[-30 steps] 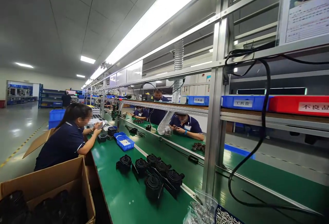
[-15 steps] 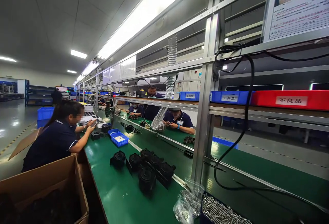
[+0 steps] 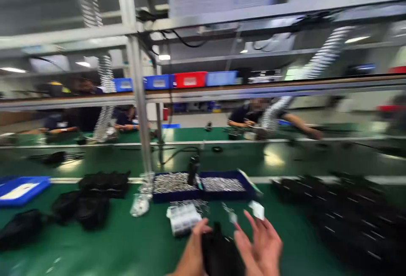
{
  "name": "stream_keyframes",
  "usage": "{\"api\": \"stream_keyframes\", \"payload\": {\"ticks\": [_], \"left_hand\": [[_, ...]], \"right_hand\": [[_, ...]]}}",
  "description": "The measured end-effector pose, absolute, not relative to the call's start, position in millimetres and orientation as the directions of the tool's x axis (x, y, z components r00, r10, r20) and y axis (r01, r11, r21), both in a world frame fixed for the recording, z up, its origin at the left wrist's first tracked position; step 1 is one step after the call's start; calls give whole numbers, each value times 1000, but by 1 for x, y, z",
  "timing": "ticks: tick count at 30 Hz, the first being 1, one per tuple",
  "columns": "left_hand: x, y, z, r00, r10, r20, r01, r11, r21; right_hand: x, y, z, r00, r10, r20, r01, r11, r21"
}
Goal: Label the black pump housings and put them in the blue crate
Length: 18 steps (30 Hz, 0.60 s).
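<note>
At the lower middle, my left hand (image 3: 194,248) grips the left side of a black plastic part (image 3: 220,252), whose details are blurred. My right hand (image 3: 264,242) is at the part's right, fingers spread apart and pointing up. Small white patches show at its fingertips; blur hides whether they are finger covers or loose bits. Just ahead of my hands lies a white box-like block (image 3: 184,218) with grey squares. Behind it are two dark blue trays, the left tray (image 3: 177,195) holding metal screws or pins, the right tray (image 3: 250,185) similar small metal pieces.
Many black parts (image 3: 349,221) crowd the right side of the green bench. More black parts (image 3: 91,210) and a blue tray (image 3: 31,200) are at left. A clear bag (image 3: 140,204) lies beside a metal post (image 3: 138,98). People sit across the bench.
My view has swung right and down from along the bench to straight across it. Both my hands and the black part between them have come into view.
</note>
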<state>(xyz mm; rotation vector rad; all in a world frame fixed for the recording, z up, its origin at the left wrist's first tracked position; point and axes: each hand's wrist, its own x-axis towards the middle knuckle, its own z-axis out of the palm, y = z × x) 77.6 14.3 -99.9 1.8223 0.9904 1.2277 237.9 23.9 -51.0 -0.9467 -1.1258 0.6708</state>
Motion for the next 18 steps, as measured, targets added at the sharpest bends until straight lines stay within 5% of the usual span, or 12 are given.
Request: {"api": "stream_keyframes", "payload": {"ticks": [2, 7, 18], "left_hand": [[89, 23, -115, 265, 881, 391, 150, -438, 886], [88, 33, -133, 207, 887, 412, 239, -454, 858], [84, 29, -129, 210, 853, 479, 361, -522, 772]], "right_hand": [[260, 11, -50, 315, 823, 473, -8, 501, -866], [278, -4, -48, -24, 923, 384, -196, 373, -907], [273, -12, -57, -117, 933, 340, -47, 337, -940]]}}
